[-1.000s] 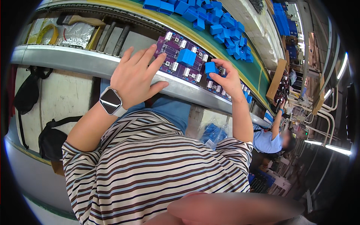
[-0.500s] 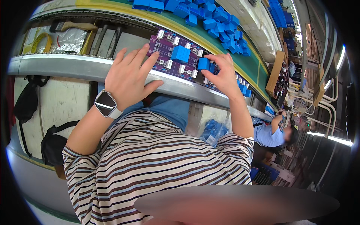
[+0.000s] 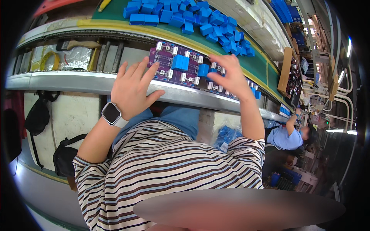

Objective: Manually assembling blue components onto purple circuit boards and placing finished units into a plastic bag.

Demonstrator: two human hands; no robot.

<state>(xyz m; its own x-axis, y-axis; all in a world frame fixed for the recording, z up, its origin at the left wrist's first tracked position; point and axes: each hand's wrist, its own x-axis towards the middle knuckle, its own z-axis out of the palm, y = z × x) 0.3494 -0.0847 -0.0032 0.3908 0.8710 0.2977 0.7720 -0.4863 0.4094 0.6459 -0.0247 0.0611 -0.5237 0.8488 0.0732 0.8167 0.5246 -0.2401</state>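
Note:
A purple circuit board [image 3: 156, 54] with small white parts lies on the rail line in front of me. Two blue block-shaped components [image 3: 180, 62] stand side by side at its middle. My left hand [image 3: 133, 84] is open at the board's left end, fingers spread and fingertips on or just over its edge. Farther right, another blue component [image 3: 203, 70] sits on a board. My right hand [image 3: 235, 79] hovers beside it with thumb and index finger apart and nothing visible between them. Its other fingers are partly hidden.
Loose blue components [image 3: 189, 17] are heaped on the green belt [image 3: 111, 13] beyond the rail. A metal rail [image 3: 58, 79] runs along my side. At the left lie a brush [image 3: 83, 44] and a yellow tape roll [image 3: 50, 61]. A person [image 3: 287, 134] works at the far right.
My right hand has let go of the blue component, which stays on the board, and its fingers have drawn back to the right. My left hand stays spread at the board's left end.

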